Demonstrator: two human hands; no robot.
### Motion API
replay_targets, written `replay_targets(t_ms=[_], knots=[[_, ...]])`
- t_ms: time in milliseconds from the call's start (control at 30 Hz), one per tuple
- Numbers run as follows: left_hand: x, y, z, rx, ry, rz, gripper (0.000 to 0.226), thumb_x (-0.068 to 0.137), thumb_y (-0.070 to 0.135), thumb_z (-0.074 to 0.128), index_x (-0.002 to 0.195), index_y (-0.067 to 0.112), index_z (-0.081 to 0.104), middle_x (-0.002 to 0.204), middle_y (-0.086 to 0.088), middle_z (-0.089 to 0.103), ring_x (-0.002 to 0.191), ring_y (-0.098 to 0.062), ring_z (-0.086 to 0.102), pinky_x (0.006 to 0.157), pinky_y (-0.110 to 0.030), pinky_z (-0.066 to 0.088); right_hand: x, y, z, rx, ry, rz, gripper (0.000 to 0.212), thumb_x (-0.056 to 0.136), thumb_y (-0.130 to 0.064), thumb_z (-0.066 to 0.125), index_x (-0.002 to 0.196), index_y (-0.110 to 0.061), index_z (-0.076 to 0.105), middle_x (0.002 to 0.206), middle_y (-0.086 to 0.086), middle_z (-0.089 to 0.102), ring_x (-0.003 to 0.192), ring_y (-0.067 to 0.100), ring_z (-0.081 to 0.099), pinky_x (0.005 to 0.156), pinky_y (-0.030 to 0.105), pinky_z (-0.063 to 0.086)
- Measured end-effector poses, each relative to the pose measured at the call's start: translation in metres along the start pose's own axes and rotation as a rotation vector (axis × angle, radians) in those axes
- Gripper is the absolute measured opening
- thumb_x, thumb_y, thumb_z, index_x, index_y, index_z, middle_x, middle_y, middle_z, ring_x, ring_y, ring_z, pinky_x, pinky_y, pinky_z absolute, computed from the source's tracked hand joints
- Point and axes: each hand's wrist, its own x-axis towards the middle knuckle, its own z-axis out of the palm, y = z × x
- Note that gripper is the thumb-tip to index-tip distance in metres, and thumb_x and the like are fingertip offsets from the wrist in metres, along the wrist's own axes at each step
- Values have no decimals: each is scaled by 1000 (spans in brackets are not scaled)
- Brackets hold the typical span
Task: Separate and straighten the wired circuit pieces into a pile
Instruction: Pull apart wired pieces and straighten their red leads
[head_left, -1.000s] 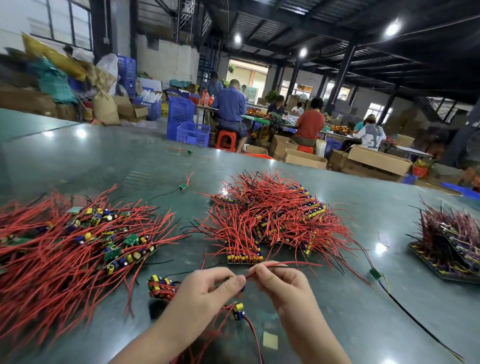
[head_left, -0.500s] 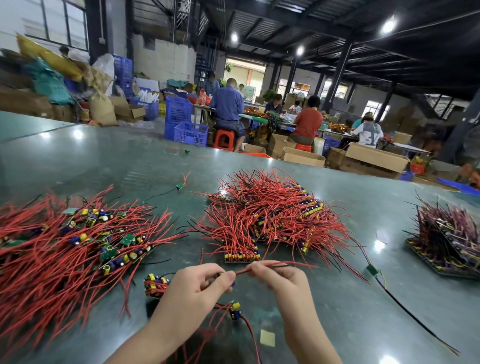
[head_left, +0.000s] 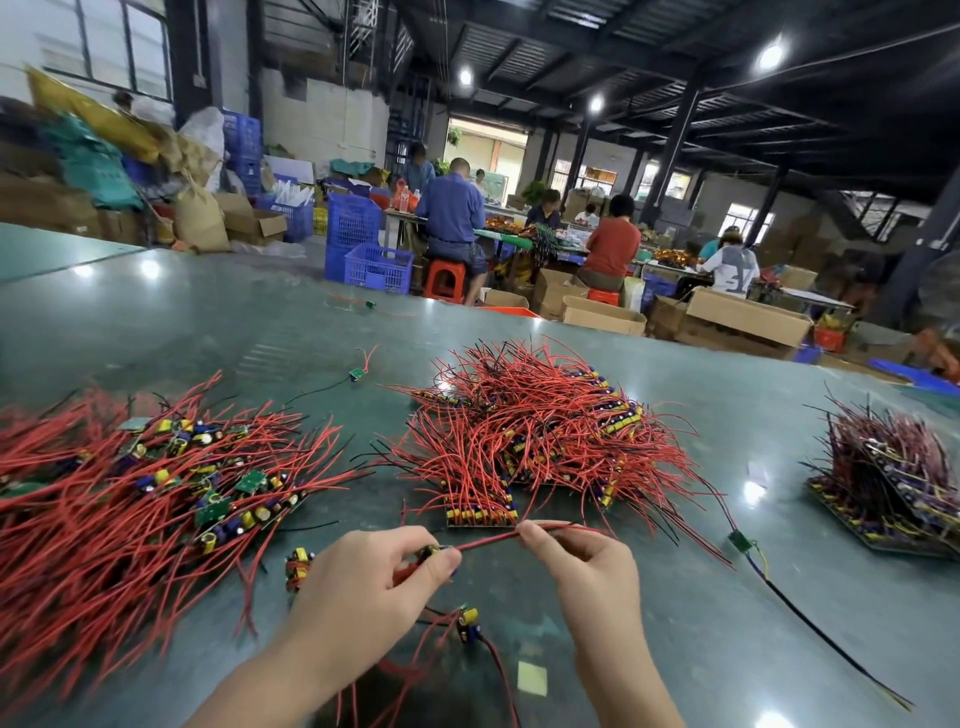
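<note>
My left hand (head_left: 374, 582) pinches the small circuit board (head_left: 434, 552) of one wired piece between thumb and fingers. Its red wire (head_left: 488, 540) runs taut to my right hand (head_left: 587, 566), which pinches it further along. A loose heap of wired circuit pieces (head_left: 135, 499) with red wires spreads over the left of the green table (head_left: 208, 322). A denser pile of pieces (head_left: 540, 436) lies in the middle, just beyond my hands. More loose pieces (head_left: 467, 621) lie under and between my wrists.
A darker stack of wired boards (head_left: 893, 483) sits at the right. A single piece with a long black wire (head_left: 810, 623) trails toward the front right edge. Stray pieces (head_left: 357, 373) lie farther back. Several people sit at benches beyond the table, among blue crates (head_left: 358, 234) and cardboard boxes.
My hands have drawn apart, and the red wire between them is now pulled straighter. The right hand's pinch has slid outward along the wire.
</note>
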Motion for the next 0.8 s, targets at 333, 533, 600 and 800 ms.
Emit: replay_targets(t_ms=[333,533,600,800], knots=[[3,-4,-1,-152,16,-17,32,77,62,49,76,34,64,54,-1,59,44,-8,40,53,-29,32,4,-4,-12,224,159,73,8,73,-18,77,65,-19,77,66,-13,71,60,-6,57,66,20,41],[2,-4,-1,-145,12,-35,35,74,60,47,74,28,63,55,0,60,49,-12,50,58,-37,42,9,-2,-17,263,237,81,4,71,-17,78,68,-16,76,72,-6,74,68,1,61,68,20,43],[2,-5,1,-112,36,-22,36,74,61,47,74,28,62,48,3,51,46,-11,42,54,-32,35,7,1,-17,108,317,-83,11,73,-16,78,64,-22,74,65,-4,71,60,2,57,61,20,43],[4,-5,2,-245,-28,-40,46,67,72,45,76,32,66,64,-6,66,67,-31,63,70,-45,49,13,0,-18,405,188,114,4,70,-12,74,67,-13,72,61,-6,66,60,7,51,63,21,36]])
